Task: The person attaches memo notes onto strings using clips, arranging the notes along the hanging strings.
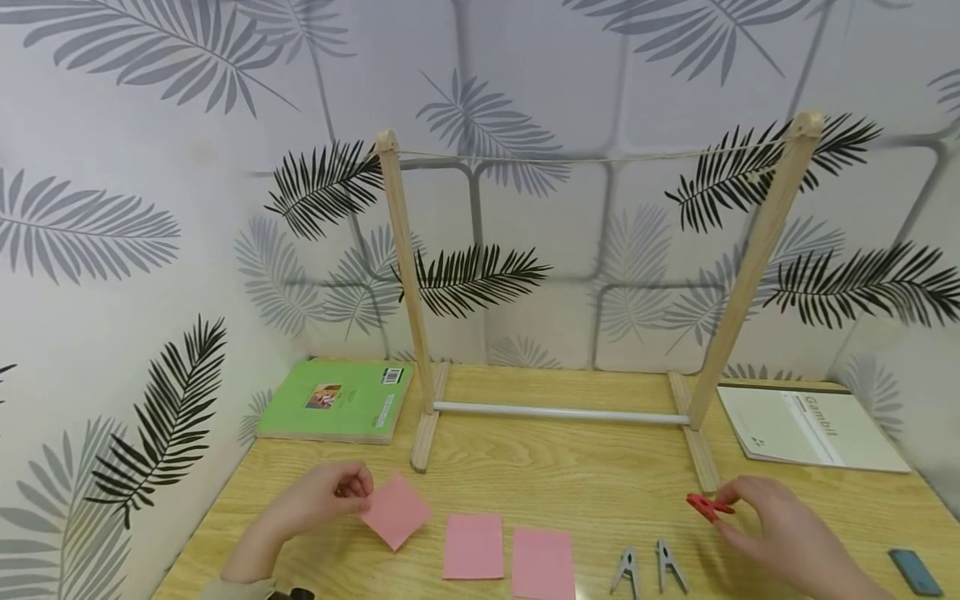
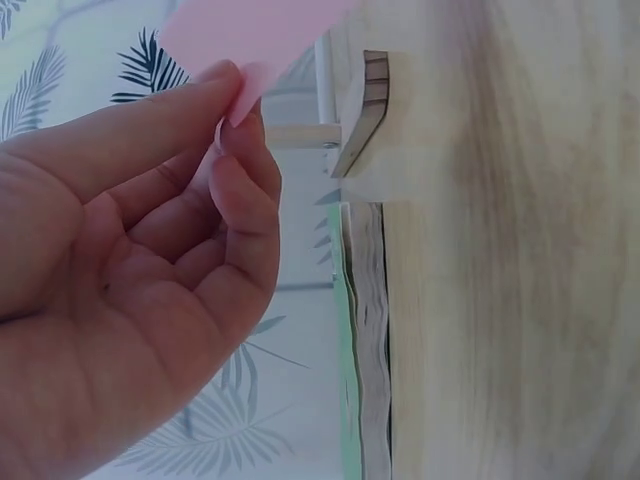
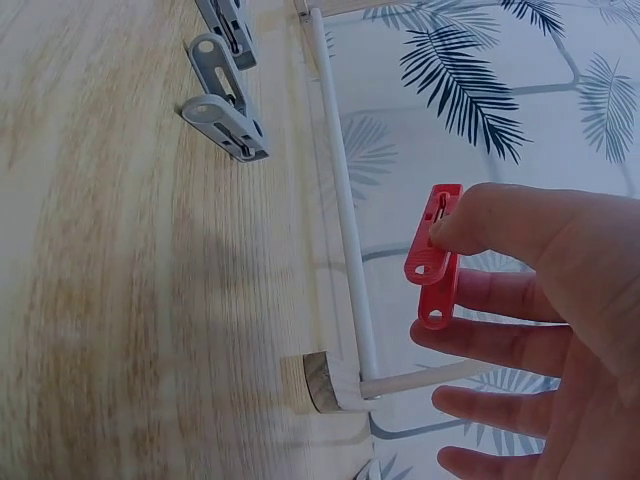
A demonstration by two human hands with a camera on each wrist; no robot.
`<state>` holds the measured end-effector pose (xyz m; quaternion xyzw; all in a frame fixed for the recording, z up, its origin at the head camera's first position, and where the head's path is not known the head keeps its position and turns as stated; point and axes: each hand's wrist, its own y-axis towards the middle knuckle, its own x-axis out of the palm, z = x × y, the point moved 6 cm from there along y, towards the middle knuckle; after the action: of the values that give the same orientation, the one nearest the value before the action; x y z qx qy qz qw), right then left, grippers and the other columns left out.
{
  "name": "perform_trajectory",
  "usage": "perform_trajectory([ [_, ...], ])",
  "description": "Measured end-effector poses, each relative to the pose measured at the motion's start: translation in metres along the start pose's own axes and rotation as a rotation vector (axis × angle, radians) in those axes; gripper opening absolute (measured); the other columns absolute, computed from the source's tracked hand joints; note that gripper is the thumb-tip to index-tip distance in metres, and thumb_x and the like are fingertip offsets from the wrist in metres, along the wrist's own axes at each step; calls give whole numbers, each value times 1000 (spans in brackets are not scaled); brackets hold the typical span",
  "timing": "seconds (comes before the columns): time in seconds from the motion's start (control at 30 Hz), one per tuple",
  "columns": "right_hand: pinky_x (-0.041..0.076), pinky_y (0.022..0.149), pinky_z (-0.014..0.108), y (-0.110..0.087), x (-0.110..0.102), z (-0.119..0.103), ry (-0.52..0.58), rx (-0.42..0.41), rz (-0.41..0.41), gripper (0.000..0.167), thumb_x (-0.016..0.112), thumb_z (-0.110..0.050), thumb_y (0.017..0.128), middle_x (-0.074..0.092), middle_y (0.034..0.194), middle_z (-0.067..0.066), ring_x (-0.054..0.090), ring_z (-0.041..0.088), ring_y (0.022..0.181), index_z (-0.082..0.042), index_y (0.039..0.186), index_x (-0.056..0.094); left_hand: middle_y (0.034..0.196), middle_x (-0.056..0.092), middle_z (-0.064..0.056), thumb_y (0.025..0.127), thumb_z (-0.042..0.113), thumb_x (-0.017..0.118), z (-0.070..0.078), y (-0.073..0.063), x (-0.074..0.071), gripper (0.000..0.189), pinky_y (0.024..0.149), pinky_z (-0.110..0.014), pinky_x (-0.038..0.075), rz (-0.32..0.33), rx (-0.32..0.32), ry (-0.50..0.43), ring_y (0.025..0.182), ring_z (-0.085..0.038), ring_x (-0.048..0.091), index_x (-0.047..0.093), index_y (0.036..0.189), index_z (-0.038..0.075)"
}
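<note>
The left hand (image 1: pixel 326 496) is part curled, with thumb and finger pinching a pink paper (image 1: pixel 397 512) by one corner, in front of the left foot of the wooden frame (image 1: pixel 407 275). The right hand (image 1: pixel 783 529) pinches a red clip (image 1: pixel 705 506) between thumb and finger, other fingers stretched out, near the frame's right foot. Two more pink sheets (image 1: pixel 473 547) lie on the bench (image 1: pixel 562 475) in front of the frame. Two grey clips (image 1: pixel 628 560) sit right of them, also in front of the frame. A green book (image 1: pixel 300 408) lies left of the frame, and a pale book (image 1: pixel 795 425) lies right. A string (image 1: pixel 600 160) runs across the frame's top.
</note>
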<state>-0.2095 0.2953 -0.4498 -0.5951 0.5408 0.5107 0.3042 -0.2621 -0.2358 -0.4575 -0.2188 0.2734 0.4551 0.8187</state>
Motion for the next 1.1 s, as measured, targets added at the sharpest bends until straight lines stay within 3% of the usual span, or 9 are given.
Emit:
perform_trajectory([
  [0.3,52,70,33,5,-10,-6,3,-53,64,23,85,-17,73,64,85,-13,62,13,80,-23,86,67,90,63,-5,92,10,69,13,4,-5,17,69,-23,50,27,5,-64,79,-7,58,60,103,2],
  [0.6,52,70,34,10,-19,-6,10,-35,67,24,84,-16,74,65,86,-10,62,15,81,-21,88,67,92,64,-5,92,10,69,17,7,-6,23,70,-23,50,61,21,-55,82,-6,58,62,112,1],
  [0.9,52,76,44,16,-29,-10,21,-46,82,22,83,-14,75,66,87,-9,62,20,87,-21,88,67,100,66,-9,93,13,68,19,10,-10,25,74,-24,52,90,29,-81,88,-9,60,64,115,2],
  [1.1,52,76,44,19,-34,-13,13,-76,121,24,84,-14,74,68,89,-10,63,21,88,-23,89,68,99,67,-10,95,14,66,18,11,-11,22,73,-25,52,107,9,-128,87,-11,61,64,113,1],
])
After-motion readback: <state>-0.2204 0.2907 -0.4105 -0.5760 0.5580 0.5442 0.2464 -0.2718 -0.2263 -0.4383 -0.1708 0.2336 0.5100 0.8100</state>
